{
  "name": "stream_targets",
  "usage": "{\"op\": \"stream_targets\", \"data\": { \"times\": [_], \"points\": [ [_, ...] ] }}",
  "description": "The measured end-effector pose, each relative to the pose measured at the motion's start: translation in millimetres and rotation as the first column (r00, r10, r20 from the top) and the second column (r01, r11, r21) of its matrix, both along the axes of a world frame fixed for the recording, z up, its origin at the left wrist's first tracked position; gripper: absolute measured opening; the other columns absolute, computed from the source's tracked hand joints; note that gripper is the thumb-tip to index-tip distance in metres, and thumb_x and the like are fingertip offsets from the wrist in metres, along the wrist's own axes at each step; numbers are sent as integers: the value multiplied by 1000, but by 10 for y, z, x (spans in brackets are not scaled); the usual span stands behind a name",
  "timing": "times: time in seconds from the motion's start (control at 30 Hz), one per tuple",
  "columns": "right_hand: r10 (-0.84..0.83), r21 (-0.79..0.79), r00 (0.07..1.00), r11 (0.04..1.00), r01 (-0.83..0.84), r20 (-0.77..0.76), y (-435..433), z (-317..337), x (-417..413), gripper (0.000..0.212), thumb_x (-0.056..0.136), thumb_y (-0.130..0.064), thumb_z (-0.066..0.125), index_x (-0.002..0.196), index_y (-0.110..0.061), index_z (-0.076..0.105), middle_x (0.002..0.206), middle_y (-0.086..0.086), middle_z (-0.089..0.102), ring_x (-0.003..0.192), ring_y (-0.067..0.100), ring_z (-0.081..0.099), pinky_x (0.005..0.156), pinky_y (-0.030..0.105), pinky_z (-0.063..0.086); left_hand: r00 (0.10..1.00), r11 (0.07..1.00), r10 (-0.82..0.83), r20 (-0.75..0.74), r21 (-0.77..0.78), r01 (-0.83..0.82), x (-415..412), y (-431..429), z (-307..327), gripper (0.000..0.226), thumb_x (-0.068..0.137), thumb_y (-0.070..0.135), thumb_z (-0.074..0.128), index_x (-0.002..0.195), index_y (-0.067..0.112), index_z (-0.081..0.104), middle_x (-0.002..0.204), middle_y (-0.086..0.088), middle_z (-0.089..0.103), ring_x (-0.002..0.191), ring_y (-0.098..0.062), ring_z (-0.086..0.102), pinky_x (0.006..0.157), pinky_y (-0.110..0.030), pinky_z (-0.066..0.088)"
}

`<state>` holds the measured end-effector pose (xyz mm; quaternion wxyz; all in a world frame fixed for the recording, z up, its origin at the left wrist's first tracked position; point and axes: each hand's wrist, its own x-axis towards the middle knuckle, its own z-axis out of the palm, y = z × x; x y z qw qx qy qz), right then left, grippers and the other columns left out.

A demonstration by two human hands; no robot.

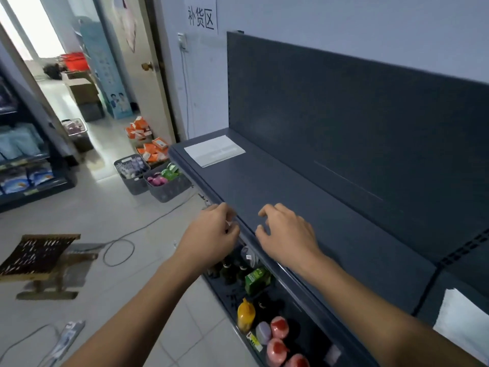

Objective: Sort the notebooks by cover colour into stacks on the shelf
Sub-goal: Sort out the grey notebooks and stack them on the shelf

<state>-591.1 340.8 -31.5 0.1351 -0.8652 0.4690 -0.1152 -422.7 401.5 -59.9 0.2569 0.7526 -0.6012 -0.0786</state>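
Dark grey sheet-metal shelf (304,186) with a tall back panel runs along a pale wall, and I place everything against it. A flat white-covered notebook (214,151) lies alone at the shelf's far left end. A second white sheet-like item (460,324) sits at its near right end, cut off by the frame edge, so I cannot confirm it is a notebook. I see no coloured covers on the shelf.

The left hand (211,231) is at the shelf's front lip with its fingers curled. A small white scrap shows beside them, and I cannot tell whether they pinch it. The right hand (285,231) hovers just over the shelf near the lip, fingers loosely bent, gripping nothing.

My worries from here:
- Both hands are well apart from either white item, so each pick means a long sideways reach.
- A notebook dragged along the lip could slip off onto the yellow squeeze bottle (246,313) on the tier below the shelf.
- If both white items are notebooks, leaving them at opposite ends splits one colour into two stacks.
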Motion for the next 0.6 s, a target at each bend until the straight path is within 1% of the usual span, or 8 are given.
{"op": "stream_targets", "data": {
  "times": [0.2, 0.37, 0.5, 0.6],
  "points": [
    [-76, 32, 997, 997, 76, 5, -147, -68, 625, 28, 99, -35, 47, 124, -26, 55, 115, -8, 57, 95, 21, 61, 81, 39, 51, 998, 997, -65, -25, 29, 66, 720, -276, -76, 26, 89, 36, 49, 110, 26, 60, 102, 9, 64, 90, -9, 65, 78, -37, 56],
    [-112, 31, 994, 993, 112, 10, -520, -67, 1136, 28, 98, -34, 48, 123, -27, 55, 114, -8, 57, 93, 21, 61, 78, 37, 49, 995, 994, -97, -22, 41, 98, 1234, -641, -86, 27, 87, 41, 44, 106, 28, 59, 99, 11, 63, 87, -7, 65, 77, -36, 56],
    [-120, 39, 993, 992, 119, 13, -952, -135, 1569, 29, 98, -35, 48, 125, -27, 54, 116, -8, 57, 92, 20, 61, 81, 39, 51, 994, 993, -108, -12, 38, 108, 1644, -1038, -109, 24, 91, 33, 52, 112, 24, 61, 103, 8, 62, 90, -8, 63, 79, -34, 55],
    [-132, 42, 991, 990, 131, 6, -1370, -245, 1870, 29, 99, -36, 47, 125, -26, 53, 118, -8, 56, 89, 20, 59, 76, 35, 47, 994, 993, -110, -16, 44, 110, 1959, -1406, -157, 25, 92, 32, 54, 115, 24, 61, 103, 8, 62, 91, -8, 62, 80, -33, 56]
  ]
}}
